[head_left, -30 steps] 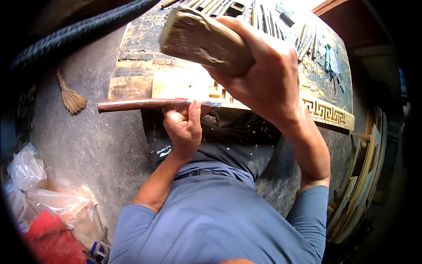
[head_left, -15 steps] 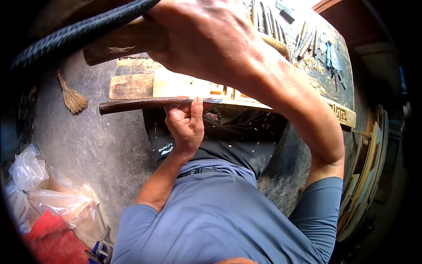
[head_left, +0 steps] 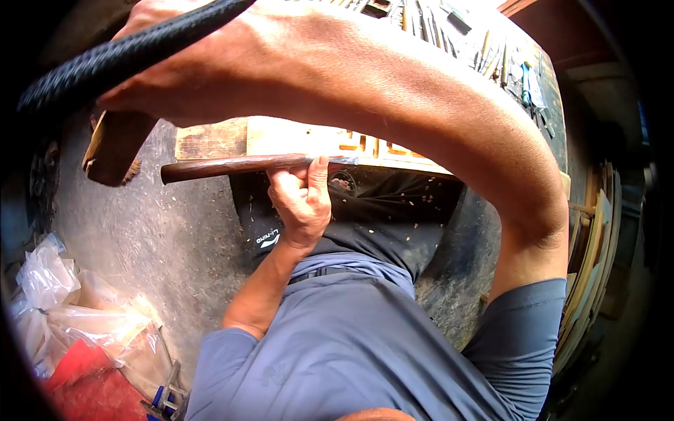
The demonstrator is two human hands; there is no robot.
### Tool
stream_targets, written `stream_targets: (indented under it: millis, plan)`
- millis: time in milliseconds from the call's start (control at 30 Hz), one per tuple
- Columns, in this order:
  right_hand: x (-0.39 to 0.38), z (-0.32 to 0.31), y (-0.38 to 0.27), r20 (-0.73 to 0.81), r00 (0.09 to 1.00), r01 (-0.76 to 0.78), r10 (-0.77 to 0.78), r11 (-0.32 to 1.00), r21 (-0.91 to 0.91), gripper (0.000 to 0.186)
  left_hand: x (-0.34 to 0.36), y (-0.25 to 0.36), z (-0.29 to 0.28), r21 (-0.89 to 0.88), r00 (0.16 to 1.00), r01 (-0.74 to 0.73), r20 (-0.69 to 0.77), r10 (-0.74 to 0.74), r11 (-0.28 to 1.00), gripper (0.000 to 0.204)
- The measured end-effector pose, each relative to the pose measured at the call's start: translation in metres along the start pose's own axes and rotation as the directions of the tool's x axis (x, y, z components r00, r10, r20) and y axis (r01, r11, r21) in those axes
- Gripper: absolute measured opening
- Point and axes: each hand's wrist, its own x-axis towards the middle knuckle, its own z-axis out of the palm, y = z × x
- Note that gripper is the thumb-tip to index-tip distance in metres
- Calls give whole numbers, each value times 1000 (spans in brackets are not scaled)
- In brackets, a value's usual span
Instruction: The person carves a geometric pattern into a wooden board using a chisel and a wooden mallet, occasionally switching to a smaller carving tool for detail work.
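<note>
- The left hand [head_left: 302,203], near the middle of the view, pinches the chisel [head_left: 232,165] near its blade, thumb on top and fingers curled beneath.
- The chisel lies nearly level, handle end toward 9 o'clock, blade toward 3, along the near edge of the carved board [head_left: 281,137] at 12 o'clock; whether the tip touches the wood, I cannot tell.
- The right hand [head_left: 175,84], at 10 o'clock, seems wrapped around the wooden block [head_left: 118,147], which hangs well apart from the handle end; its fingers are mostly hidden.
- A glancing knock from the block could twist the chisel, since only one pinch steadies it.
- If the blade slipped toward 3 o'clock, it might gouge the board's cut pattern.
- The black cord [head_left: 140,56] crosses the view of the right hand, so a poor grip there could go unnoticed.
</note>
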Motion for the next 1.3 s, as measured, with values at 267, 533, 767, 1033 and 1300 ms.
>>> stream_targets:
  millis: [267, 533, 767, 1033, 1300]
  plan:
    - [-7, -7, -4, 26, 999, 23, -22, 999, -34, 40, 5, -2, 3, 88, 999, -34, -13, 35, 996, 32]
    - [3, 3, -2, 25, 999, 31, -30, 999, -27, 37, 6, 12, 6, 80, 998, 53, 18, -55, 995, 31]
    - [8, 5, -1, 22, 998, 61, -61, 997, -38, 35, 10, 14, 7, 109, 1000, 24, 15, -25, 994, 28]
    - [-12, -8, -8, 4, 986, 167, -167, 980, -107, 32, 9, 12, 3, 45, 996, 86, 19, -87, 995, 31]
    - [-18, -12, -12, -20, 970, 235, -243, 954, -184, 29, 10, 14, 1, 100, 994, 107, 19, -109, 989, 28]
